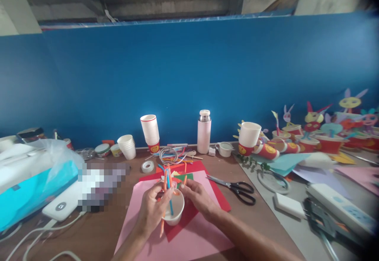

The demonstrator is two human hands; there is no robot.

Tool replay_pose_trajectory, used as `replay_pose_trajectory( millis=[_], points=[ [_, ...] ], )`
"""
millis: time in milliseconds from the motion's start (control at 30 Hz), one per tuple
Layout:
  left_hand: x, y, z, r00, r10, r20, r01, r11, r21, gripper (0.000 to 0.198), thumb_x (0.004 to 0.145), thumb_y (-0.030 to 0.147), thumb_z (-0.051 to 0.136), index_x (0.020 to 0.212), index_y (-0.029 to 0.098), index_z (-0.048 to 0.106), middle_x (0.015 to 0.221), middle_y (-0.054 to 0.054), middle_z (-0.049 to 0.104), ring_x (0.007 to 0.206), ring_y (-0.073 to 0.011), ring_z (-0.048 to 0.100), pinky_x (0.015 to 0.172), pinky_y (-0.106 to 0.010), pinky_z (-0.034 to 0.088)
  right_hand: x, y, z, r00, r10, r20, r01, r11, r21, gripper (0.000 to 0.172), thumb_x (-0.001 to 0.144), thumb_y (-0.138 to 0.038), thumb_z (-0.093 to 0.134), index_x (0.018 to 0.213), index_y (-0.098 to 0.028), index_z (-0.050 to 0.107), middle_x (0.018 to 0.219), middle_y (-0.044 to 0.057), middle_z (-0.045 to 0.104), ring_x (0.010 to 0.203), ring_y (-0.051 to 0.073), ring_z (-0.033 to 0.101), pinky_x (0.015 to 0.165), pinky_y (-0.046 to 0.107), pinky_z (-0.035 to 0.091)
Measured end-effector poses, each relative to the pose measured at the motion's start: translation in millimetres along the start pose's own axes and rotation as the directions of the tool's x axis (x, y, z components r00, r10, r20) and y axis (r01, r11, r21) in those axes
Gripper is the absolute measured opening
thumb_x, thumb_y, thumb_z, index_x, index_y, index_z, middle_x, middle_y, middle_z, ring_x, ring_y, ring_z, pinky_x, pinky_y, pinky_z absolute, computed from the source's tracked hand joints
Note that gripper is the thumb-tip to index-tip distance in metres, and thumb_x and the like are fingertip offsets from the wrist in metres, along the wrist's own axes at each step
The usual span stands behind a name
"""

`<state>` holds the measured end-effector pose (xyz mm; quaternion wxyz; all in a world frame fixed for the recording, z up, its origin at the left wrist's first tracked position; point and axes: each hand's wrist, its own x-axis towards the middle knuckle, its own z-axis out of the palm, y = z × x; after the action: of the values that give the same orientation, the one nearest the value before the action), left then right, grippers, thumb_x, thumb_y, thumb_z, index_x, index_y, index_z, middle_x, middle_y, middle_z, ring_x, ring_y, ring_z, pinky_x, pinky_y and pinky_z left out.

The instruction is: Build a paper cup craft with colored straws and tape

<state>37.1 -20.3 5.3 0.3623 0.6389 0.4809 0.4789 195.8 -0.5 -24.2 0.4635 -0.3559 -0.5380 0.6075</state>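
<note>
A white paper cup (pixel 175 210) is held over the pink paper sheet (pixel 189 237), its mouth tipped toward me. My left hand (pixel 152 209) is closed around the cup's left side together with a few orange and blue straws (pixel 167 182) that cross the cup's mouth. My right hand (pixel 199 197) pinches an orange straw at the cup's upper right rim. A red paper sheet (pixel 219 198) lies under the pink one.
Black scissors (pixel 237 189) lie right of the papers. Behind are a tape roll (pixel 147 166), loose straws (pixel 174 157), stacked cups (pixel 150 131), a pale pink flask (pixel 204 131). Finished cup figures (pixel 310 134) crowd the right; a tissue pack (pixel 32 182) and a white device (pixel 62 203) sit left.
</note>
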Motion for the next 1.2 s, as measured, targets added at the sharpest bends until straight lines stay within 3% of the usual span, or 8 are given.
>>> replay_pose_trajectory(
  millis=[133, 267, 433, 567, 667, 833, 1000, 1200],
  points=[
    [-2, 5, 0.1, 1.000, -0.028, -0.007, 0.028, 0.999, -0.017, 0.023, 0.076, 0.033, 0.059, 0.086, 0.016, 0.070, 0.077, -0.004, 0.071, 0.064, -0.0177, 0.064, 0.060, -0.023, 0.050, 0, -2, 1, 0.999, -0.024, 0.043, 0.025, 1.000, -0.019, 0.037, 0.074, -0.052, 0.057, 0.072, -0.015, 0.060, 0.063, -0.002, 0.054, 0.056, 0.009, 0.047, 0.056, 0.020, 0.038],
    [-3, 4, -11.8, 0.987, -0.151, -0.056, 0.144, 0.982, -0.120, 0.036, 0.077, 0.042, 0.055, 0.101, 0.017, 0.065, 0.080, -0.005, 0.071, 0.050, -0.0158, 0.062, 0.041, -0.022, 0.047, 6, 1, -4, 0.991, -0.024, -0.128, 0.023, 1.000, -0.009, 0.040, 0.072, -0.053, 0.057, 0.062, -0.015, 0.054, 0.051, -0.004, 0.048, 0.045, 0.008, 0.042, 0.047, 0.020, 0.035],
    [0, -10, -27.7, 0.991, -0.117, -0.058, 0.109, 0.986, -0.122, 0.035, 0.078, 0.043, 0.054, 0.096, 0.016, 0.066, 0.098, -0.009, 0.069, 0.094, -0.0258, 0.063, 0.075, -0.031, 0.052, 14, -2, -15, 0.962, -0.053, -0.269, 0.061, 0.998, 0.020, 0.042, 0.073, -0.054, 0.055, 0.056, -0.017, 0.046, 0.048, -0.004, 0.046, 0.044, 0.008, 0.042, 0.046, 0.020, 0.037],
    [-1, -10, -15.3, 0.998, -0.056, -0.018, 0.051, 0.977, -0.207, 0.043, 0.067, 0.041, 0.067, 0.100, 0.015, 0.060, 0.095, -0.011, 0.069, 0.089, -0.0268, 0.064, 0.072, -0.033, 0.053, 15, -7, -17, 0.949, -0.065, -0.308, 0.080, 0.996, 0.037, 0.042, 0.072, -0.056, 0.054, 0.057, -0.017, 0.044, 0.047, -0.005, 0.044, 0.043, 0.008, 0.041, 0.045, 0.020, 0.036],
    [-5, -5, -3.2, 0.993, -0.051, -0.108, 0.022, 0.966, -0.259, 0.039, 0.066, 0.036, 0.069, 0.098, 0.017, 0.057, 0.092, -0.008, 0.067, 0.083, -0.0237, 0.064, 0.068, -0.030, 0.053, 12, -10, -13, 0.948, -0.084, -0.308, 0.097, 0.995, 0.028, 0.041, 0.073, -0.054, 0.055, 0.060, -0.017, 0.046, 0.050, -0.003, 0.046, 0.046, 0.009, 0.044, 0.049, 0.021, 0.039],
    [-11, 1, -3.2, 0.964, 0.091, -0.251, -0.125, 0.985, -0.120, 0.013, 0.068, 0.030, 0.066, 0.075, 0.019, 0.063, 0.081, -0.003, 0.063, 0.077, -0.0193, 0.061, 0.065, -0.023, 0.052, 3, -19, -6, 0.944, -0.214, -0.249, 0.214, 0.976, -0.027, 0.036, 0.079, -0.048, 0.052, 0.062, -0.017, 0.050, 0.053, -0.002, 0.048, 0.050, 0.010, 0.047, 0.051, 0.022, 0.040],
    [-18, 6, -8.5, 0.938, 0.241, -0.249, -0.255, 0.967, -0.026, 0.002, 0.070, 0.022, 0.062, 0.069, 0.022, 0.064, 0.083, -0.004, 0.064, 0.082, -0.0209, 0.060, 0.069, -0.025, 0.051, 1, -24, -7, 0.944, -0.231, -0.237, 0.230, 0.973, -0.029, 0.033, 0.080, -0.044, 0.053, 0.063, -0.016, 0.052, 0.053, -0.002, 0.049, 0.050, 0.010, 0.046, 0.051, 0.021, 0.038],
    [-23, 16, -9.0, 0.969, 0.051, -0.241, -0.096, 0.979, -0.182, 0.012, 0.071, 0.031, 0.059, 0.063, 0.023, 0.056, 0.089, -0.005, 0.070, 0.084, -0.0244, 0.064, 0.072, -0.030, 0.052, 4, -30, -11, 0.934, -0.185, -0.305, 0.207, 0.977, 0.041, 0.034, 0.075, -0.046, 0.057, 0.065, -0.014, 0.052, 0.054, -0.002, 0.048, 0.050, 0.009, 0.044, 0.052, 0.022, 0.040]
  ],
)
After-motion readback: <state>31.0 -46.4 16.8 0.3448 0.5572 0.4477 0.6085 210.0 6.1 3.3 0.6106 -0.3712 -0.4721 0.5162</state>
